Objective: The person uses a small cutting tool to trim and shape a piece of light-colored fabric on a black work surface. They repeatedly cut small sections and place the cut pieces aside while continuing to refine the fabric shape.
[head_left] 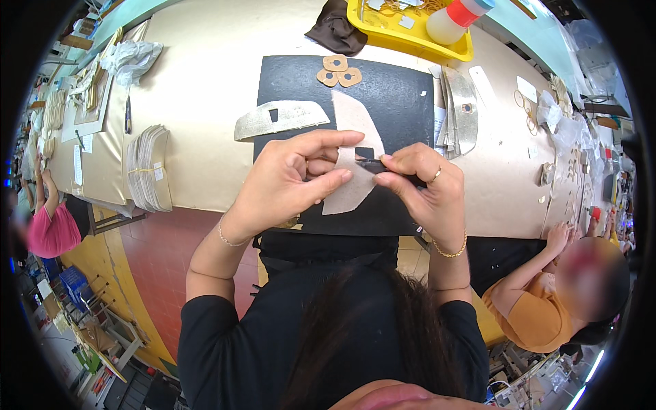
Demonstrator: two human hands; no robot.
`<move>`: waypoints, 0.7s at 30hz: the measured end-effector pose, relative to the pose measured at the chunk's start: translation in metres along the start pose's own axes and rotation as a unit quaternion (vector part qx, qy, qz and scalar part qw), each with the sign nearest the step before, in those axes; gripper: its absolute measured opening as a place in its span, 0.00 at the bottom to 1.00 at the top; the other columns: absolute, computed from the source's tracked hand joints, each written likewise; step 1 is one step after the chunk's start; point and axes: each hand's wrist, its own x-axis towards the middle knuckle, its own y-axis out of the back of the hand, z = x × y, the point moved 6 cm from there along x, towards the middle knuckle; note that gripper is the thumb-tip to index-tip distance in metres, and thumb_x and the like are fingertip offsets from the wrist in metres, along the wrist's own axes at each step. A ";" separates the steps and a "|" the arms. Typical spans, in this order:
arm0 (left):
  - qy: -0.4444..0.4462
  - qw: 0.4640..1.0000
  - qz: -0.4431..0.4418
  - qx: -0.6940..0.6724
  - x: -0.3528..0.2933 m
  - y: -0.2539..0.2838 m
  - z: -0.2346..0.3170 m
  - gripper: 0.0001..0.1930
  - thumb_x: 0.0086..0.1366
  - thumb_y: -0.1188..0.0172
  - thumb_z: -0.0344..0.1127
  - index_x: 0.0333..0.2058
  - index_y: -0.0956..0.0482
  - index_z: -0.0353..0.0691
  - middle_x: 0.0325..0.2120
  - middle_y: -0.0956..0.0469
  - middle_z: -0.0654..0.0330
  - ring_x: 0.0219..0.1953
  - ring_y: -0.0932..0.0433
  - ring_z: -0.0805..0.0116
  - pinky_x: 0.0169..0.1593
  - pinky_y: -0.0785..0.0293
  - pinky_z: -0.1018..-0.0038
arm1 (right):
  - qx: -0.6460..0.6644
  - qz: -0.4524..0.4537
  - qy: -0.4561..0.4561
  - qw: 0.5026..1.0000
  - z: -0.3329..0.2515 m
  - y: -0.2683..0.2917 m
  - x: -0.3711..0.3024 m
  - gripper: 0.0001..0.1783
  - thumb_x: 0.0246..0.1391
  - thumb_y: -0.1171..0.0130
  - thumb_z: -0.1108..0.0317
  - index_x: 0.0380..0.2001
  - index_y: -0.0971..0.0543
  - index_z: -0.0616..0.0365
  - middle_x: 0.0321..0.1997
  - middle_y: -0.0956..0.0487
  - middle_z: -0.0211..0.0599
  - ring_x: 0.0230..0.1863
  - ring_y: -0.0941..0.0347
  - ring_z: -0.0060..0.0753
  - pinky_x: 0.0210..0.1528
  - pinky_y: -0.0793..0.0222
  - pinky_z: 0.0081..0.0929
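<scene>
My left hand (290,171) pinches a pale, curved flat panel (354,119) near its small rectangular cutout, thumb and fingers gripping its left edge. In my right hand (429,188), a slim dark tool (372,166) is held between thumb and fingers, its tip at the cutout. I cannot make out the tool's exact kind. Beneath both hands lies a black work mat (410,102). A second curved panel (290,115), whitish and with its own cutout, rests over the mat's left edge. Several tan rounded pieces with holes (335,63) sit at the mat's far side.
A yellow tray (410,42) with a red-banded bottle (451,24) stands at the far right, beside a dark cloth (335,29). Stacked panels lie left (145,167) and right (459,113). A pen (128,113) is farther left. Another person in orange (529,307) sits at my right.
</scene>
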 end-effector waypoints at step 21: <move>-0.015 0.999 -0.001 0.031 0.003 -0.002 -0.001 0.22 0.64 0.40 0.20 0.57 0.27 0.31 0.39 0.17 0.59 0.35 0.22 0.84 0.30 0.33 0.89 | 0.009 0.028 -0.026 0.999 0.005 0.000 -0.002 0.10 0.45 0.28 0.79 0.32 0.19 0.67 0.29 0.19 0.39 0.30 0.23 0.27 0.33 0.29 0.20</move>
